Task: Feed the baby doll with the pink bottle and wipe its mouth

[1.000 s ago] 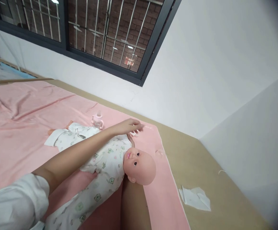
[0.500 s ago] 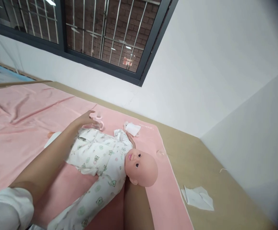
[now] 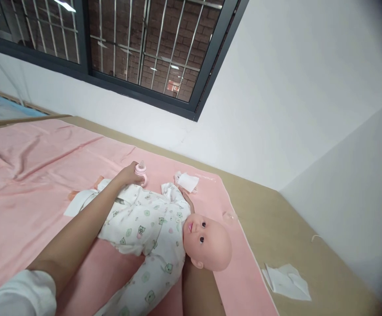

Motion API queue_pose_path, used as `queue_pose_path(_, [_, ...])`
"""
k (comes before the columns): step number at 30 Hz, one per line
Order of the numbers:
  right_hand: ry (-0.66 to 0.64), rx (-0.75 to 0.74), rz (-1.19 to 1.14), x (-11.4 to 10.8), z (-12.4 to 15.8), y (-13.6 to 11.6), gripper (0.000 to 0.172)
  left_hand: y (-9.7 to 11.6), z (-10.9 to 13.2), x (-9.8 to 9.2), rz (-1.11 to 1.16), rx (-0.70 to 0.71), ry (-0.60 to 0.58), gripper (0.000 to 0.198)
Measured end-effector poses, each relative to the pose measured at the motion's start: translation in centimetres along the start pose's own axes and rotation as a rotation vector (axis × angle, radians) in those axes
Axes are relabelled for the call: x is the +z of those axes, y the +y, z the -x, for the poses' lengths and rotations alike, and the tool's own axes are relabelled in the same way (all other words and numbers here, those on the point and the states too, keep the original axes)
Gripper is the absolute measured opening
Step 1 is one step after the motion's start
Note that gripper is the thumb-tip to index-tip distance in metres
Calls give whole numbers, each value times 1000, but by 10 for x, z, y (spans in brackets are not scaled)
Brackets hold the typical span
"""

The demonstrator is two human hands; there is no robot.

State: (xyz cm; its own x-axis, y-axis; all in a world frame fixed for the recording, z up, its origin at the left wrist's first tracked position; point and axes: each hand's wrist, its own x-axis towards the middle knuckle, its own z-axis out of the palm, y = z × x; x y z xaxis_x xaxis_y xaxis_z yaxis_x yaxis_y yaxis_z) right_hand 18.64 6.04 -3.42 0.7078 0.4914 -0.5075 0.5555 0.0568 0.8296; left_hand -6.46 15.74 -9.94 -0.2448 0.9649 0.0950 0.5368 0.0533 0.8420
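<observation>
My left hand (image 3: 129,174) has its fingers closed round a small pink baby bottle (image 3: 141,172), which stands upright with its clear teat on top. My left forearm reaches across the legs of a baby doll (image 3: 141,224) in a white suit with green bear prints. The doll lies face up, its bald head (image 3: 210,243) toward the right. Under its neck passes my right arm; my right hand (image 3: 187,197) shows on the far side, curled against the doll's shoulder and sleeve. Part of that hand is hidden by the doll.
Beyond my right hand lies a white tissue (image 3: 188,182) on a pink blanket (image 3: 237,281). A small clear cap-like piece (image 3: 229,217) rests near the blanket's edge. Folded white paper (image 3: 287,283) lies on the tan surface (image 3: 263,202). A barred window (image 3: 144,48) is in the wall behind.
My left hand has gone from open fingers beside the baby bottle to closed round it. The view has shifted slightly, so the doll appears lower and further right.
</observation>
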Motion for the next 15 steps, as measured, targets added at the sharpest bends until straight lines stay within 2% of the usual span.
queue_pose_path(4, [-34, -71, 38, -2, -3, -1, 36, 4, 0, -5, 155, 52, -2, 53])
queue_pose_path(8, [-64, -56, 72, -1, -5, -2, 28, 29, 14, -26, 352, 121, -38, 56])
queue_pose_path(12, [-30, -24, 18, 0, -6, -4, 32, 59, 36, -50, 688, 174, -289, 55])
queue_pose_path(15, [-34, 8, 12, 1, -6, -3, 29, 77, 52, -62, 852, 232, -411, 50])
